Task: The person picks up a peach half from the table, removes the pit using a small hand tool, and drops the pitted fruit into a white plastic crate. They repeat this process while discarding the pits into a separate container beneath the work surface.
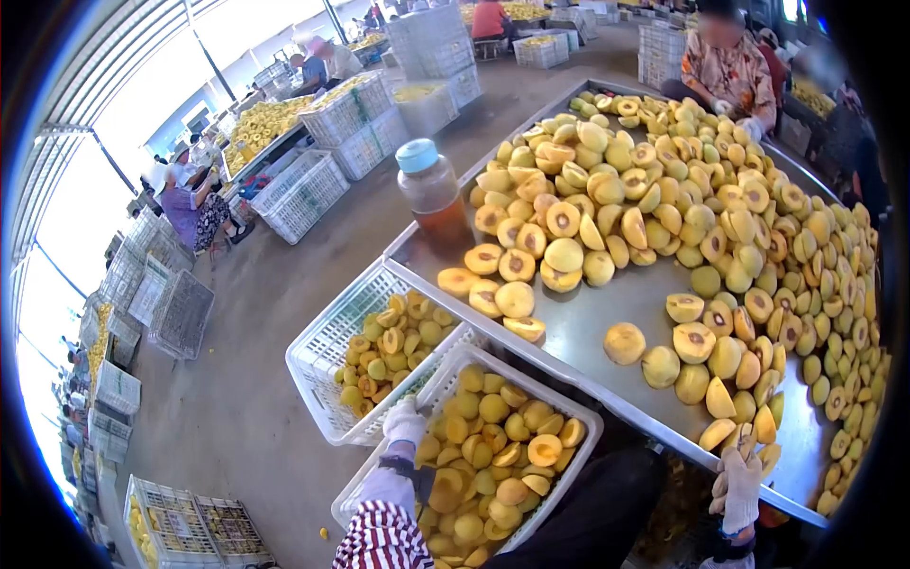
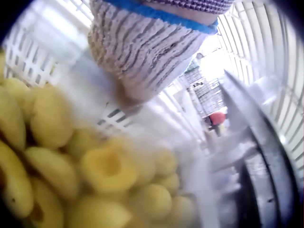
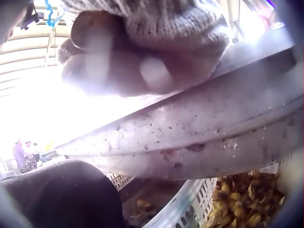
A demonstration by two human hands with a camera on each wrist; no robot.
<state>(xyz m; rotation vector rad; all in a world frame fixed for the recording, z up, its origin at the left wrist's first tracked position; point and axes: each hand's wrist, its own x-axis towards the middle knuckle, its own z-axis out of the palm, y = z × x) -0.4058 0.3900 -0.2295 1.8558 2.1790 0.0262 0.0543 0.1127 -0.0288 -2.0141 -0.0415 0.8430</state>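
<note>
In a white knit glove, the left hand point(image 1: 404, 427) is at the rim of the near white crate point(image 1: 590, 427), which holds yellow fruit halves point(image 1: 493, 455). Its glove point(image 2: 142, 52) fills the top of the left wrist view, with the fingertips blurred. The gloved right hand point(image 1: 737, 488) is at the front edge of the metal table point(image 1: 588, 322), beside a fruit half point(image 1: 770, 459). Bent fingers point(image 3: 104, 71) show in the right wrist view, but whether they hold anything is hidden. Halved fruit point(image 1: 607, 171) lies heaped across the table.
A blue-lidded jar point(image 1: 441, 204) stands at the table's left corner. Another white crate of fruit point(image 1: 318, 346) sits left of the near one. A person point(image 1: 735, 76) works at the far side. More crates point(image 1: 299, 194) stand on the floor point(image 1: 256, 379).
</note>
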